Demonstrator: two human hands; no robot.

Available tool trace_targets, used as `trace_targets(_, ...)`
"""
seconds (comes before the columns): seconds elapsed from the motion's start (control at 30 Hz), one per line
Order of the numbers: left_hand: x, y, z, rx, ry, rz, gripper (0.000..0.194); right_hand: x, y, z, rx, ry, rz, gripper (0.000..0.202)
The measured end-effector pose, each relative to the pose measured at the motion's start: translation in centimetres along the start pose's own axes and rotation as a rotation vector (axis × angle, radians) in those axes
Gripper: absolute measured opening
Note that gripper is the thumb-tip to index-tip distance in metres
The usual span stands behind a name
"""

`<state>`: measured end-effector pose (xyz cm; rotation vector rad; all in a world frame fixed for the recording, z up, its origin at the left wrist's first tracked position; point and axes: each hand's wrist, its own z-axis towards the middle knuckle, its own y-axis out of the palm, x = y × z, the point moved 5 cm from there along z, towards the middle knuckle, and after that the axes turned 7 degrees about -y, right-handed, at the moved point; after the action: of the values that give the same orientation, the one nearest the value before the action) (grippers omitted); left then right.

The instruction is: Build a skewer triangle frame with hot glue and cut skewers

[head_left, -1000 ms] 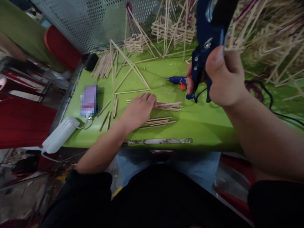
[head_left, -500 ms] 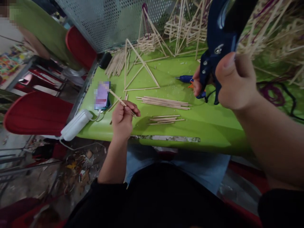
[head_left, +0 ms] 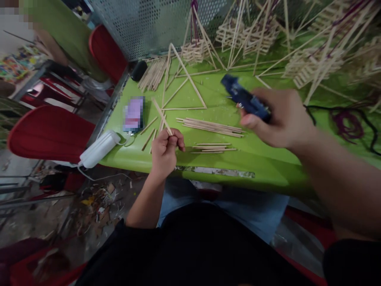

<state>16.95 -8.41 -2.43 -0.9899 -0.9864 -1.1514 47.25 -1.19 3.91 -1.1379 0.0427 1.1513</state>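
Observation:
My left hand (head_left: 167, 151) pinches a thin wooden stick (head_left: 161, 116) that points up and away, over the near left part of the green table (head_left: 276, 167). My right hand (head_left: 282, 115) is wrapped round a dark blue tool (head_left: 247, 99), blurred by motion, to the right of the loose sticks. Between the hands lie a bundle of longer sticks (head_left: 210, 126) and a smaller group of short sticks (head_left: 214, 148). Beyond them stands a triangular stick frame (head_left: 183, 108). A few short sticks (head_left: 148, 140) lie left of my left hand.
Stick structures with purple cord (head_left: 195, 51) line the back. A stick pile (head_left: 153, 74), a phone (head_left: 133, 113) and a white power bank (head_left: 99, 149) are at the left. Black cable (head_left: 372, 137) lies right. A person in green (head_left: 68, 39) is beyond a red chair (head_left: 105, 51).
The blue tool in my right hand has come down and tilted, pointing left above the table. The stick in my left hand now points more steeply away. The view has shifted slightly.

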Motion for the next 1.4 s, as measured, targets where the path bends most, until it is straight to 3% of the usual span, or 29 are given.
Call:
trace_targets(0.13, 2.4, 1.3, -2.1, -0.090, 0.069, -0.036, 0.025, -1.3, 1.1, -0.2, -0.070, -0.105, -0.326, 0.087)
trace_targets(0.3, 3.8, 3.0, -3.8, -0.173, 0.034, -0.050, 0.022, -2.9, 2.6, -0.8, -0.239, -0.109, -0.401, 0.075)
trace_targets(0.47, 4.6, 3.7, -4.0, -0.214, -0.008, 0.042, 0.029, -3.6, 3.2, -1.3, -0.233, -0.180, -0.429, 0.088)
trace_targets(0.67, 4.5, 3.8, -4.0, -0.292, -0.110, 0.147, 0.045, -4.3, 4.0, -1.7, -0.265, -0.184, -0.402, 0.080)
trace_targets(0.9, 4.4, 3.9, -4.4, -0.318, -0.126, 0.127, 0.047, -5.4, 4.2, -1.9, -0.334, -0.175, -0.375, 0.081)
trace_targets(1.17, 4.2, 3.9, -4.8, -0.332, -0.253, 0.100, 0.047, -5.1, 4.4, -2.0, -0.326, -0.185, -0.409, 0.085)
trace_targets(1.4, 4.3, 3.9, -5.1, -0.362, -0.202, 0.116, 0.042, -5.1, 4.8, -2.2, -0.329, -0.174, -0.376, 0.080)
